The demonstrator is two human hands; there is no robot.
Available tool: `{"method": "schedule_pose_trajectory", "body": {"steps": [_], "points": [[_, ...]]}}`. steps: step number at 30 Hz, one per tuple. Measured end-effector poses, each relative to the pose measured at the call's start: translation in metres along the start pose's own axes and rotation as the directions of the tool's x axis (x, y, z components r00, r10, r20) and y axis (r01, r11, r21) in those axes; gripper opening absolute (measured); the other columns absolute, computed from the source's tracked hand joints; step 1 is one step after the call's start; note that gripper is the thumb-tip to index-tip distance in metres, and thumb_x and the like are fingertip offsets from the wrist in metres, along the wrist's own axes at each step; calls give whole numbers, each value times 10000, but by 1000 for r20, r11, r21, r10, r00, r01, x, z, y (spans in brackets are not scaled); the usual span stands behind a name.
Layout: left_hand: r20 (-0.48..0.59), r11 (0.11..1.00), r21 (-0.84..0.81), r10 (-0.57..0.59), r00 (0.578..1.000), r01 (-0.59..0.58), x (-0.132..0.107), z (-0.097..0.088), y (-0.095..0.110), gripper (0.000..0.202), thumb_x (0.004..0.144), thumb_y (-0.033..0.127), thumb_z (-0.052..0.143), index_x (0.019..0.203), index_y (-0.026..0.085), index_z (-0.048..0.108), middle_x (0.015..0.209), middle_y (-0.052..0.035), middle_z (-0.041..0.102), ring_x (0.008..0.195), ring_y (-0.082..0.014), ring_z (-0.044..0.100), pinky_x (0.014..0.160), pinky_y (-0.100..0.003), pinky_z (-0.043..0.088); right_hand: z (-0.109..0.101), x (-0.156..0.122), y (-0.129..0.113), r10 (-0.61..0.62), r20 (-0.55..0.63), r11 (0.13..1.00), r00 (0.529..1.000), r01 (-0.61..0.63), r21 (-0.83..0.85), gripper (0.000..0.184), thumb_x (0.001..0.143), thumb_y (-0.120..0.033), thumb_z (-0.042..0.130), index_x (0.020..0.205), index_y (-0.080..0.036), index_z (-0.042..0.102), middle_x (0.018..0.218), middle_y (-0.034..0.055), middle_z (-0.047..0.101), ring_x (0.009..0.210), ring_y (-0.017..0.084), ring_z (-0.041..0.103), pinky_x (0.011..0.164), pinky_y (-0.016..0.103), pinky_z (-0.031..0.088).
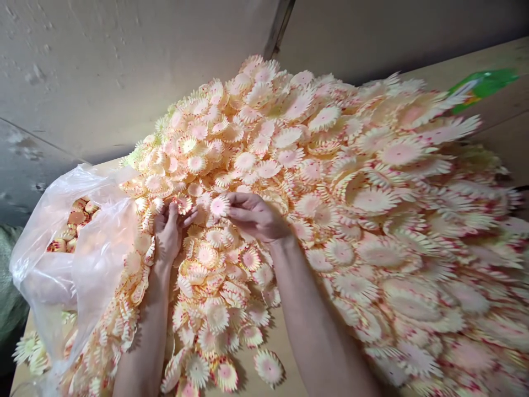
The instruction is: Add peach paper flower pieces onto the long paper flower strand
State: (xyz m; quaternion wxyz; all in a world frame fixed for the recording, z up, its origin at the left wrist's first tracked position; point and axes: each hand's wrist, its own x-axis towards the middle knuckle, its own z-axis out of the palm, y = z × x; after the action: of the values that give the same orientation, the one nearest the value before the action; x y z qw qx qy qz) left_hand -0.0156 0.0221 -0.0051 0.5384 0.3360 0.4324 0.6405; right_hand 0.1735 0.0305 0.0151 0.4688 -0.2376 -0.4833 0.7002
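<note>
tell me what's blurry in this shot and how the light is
Head view: soft, even light; the flower pile is blurred on its right, as is the green wrapper; flowers by the left hand and right hand look sharper.

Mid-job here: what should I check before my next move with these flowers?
1. Right hand pinches one flower: ok.
2. Left hand grips second flower: cannot tell, its fingers are only seen touching it.
3. Bag mouth open, flowers inside: ok.
4. Pile lies wholly on the table: cannot tell, edges out of view.
5. Both hands unobstructed in view: ok.
</note>
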Motion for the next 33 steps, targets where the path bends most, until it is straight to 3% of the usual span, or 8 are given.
{"method": "schedule_pose_trajectory", "body": {"steps": [3,7,11,14,17,27,33], "points": [[49,1000,5,-5,999,5,0,-2,-1,320,742,421,761,828,187,561,777,26,611,756,-115,672,763,-278,597,-3,1,2,-43,-126,997,991,50,57,325,697,-437,772,605,-190,581,611,2,558,565,129,525,562,291,450],[98,992,123,-11,995,-1,-7,-1,1,240,786,362,734,824,180,581,866,9,663,825,-95,661,759,-219,563,-1,5,5,-91,-118,995,989,87,-43,326,737,-421,768,584,-186,601,519,-19,548,461,88,462,463,251,366],[256,988,149,6,967,-46,-11,3,7,217,761,279,768,867,190,602,1057,-28,710,971,-124,675,857,-246,536,5,8,9,-31,-78,986,996,17,-168,251,628,-372,848,727,-179,722,636,-1,664,532,92,540,499,237,440],[337,985,143,42,941,-95,-9,4,8,249,727,255,798,907,194,637,1048,-42,727,983,-150,686,930,-300,519,10,11,11,21,-67,989,998,-31,-146,283,567,-346,877,751,-172,749,721,18,713,646,124,621,620,267,524],[371,980,152,60,927,-125,-7,1,6,223,725,233,798,903,191,669,1055,-51,731,971,-153,693,907,-292,526,11,11,10,31,-61,989,998,-39,-144,246,574,-324,875,738,-178,763,743,18,728,680,129,638,679,279,537],[306,975,192,47,951,-111,-7,0,4,197,740,336,781,861,202,701,1024,-45,740,920,-148,690,815,-266,557,4,9,13,35,-27,984,999,-39,-172,201,711,-334,798,837,-184,753,748,9,694,673,119,605,607,250,490],[183,948,306,27,983,-83,-8,1,4,239,810,411,696,849,176,715,865,-33,748,643,-100,632,639,-240,566,5,9,11,113,58,991,992,-108,-85,178,788,-312,736,862,-159,685,822,20,674,740,113,611,687,252,519]]}}
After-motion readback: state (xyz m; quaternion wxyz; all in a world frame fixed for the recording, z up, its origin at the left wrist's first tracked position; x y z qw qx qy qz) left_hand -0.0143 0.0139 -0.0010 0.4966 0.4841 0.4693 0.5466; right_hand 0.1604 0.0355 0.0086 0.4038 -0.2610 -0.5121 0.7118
